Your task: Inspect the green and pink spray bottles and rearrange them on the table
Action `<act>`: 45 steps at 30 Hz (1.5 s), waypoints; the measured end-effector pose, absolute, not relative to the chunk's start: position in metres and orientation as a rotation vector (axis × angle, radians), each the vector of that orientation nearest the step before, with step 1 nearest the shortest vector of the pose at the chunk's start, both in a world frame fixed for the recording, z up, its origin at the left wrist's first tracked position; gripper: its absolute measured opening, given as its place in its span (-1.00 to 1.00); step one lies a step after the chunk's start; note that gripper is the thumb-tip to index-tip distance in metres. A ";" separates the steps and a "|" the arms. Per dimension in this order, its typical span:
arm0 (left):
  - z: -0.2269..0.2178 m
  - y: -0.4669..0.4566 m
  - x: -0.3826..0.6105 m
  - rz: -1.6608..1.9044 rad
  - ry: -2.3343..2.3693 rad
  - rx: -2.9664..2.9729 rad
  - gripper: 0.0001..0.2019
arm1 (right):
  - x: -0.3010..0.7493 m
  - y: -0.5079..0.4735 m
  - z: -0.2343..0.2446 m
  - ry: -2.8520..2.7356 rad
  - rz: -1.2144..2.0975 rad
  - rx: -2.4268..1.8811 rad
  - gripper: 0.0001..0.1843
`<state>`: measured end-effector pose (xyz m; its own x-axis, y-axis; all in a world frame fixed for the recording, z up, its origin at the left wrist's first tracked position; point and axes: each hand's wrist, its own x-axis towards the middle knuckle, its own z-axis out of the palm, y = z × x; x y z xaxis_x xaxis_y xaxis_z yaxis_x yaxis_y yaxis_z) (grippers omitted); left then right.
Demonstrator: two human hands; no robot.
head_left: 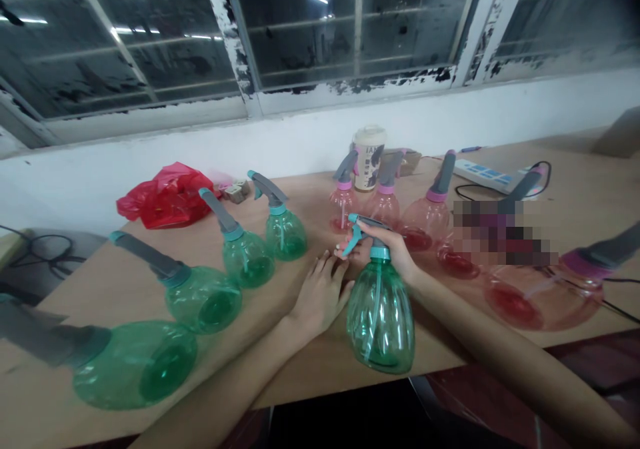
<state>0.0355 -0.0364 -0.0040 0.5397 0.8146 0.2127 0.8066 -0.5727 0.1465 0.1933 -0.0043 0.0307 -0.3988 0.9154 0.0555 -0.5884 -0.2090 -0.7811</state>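
Observation:
My right hand (397, 252) grips a green spray bottle (381, 319) around its grey head, with the fingers near the turquoise trigger. The bottle is upright, near the front edge of the table, and its dip tube shows through the clear green body. My left hand (320, 295) lies palm down on the table just left of this bottle, fingers stretched out. To the left of my hands, several more green spray bottles, such as this one (203, 302), stand in a slanting row. On the right is a row of several pink spray bottles, one of them here (425, 222).
Along the back of the wooden table (315, 202) are a red plastic bag (173, 195), a lidded paper cup (369, 159) and a white power strip (493, 177) with a black cable. Behind them runs a white wall below windows. A blurred patch covers part of the right side.

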 end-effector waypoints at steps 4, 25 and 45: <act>-0.003 -0.036 0.036 0.392 1.446 2.742 -0.63 | 0.194 0.001 0.028 -0.863 1.812 -0.537 -0.74; -0.001 -0.037 0.031 0.517 1.445 2.582 -0.67 | 0.218 -0.019 0.071 -1.600 1.121 -0.740 -0.64; 0.008 -0.061 0.039 1.308 1.212 2.119 -0.79 | 0.246 -0.066 0.019 -1.899 0.373 -1.301 -0.40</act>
<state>0.0390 -0.0610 0.0082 0.1994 0.8187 0.5385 0.4749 -0.5615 0.6777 0.2463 -0.0661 0.0189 -0.1642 0.8834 0.4389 0.6518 0.4311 -0.6239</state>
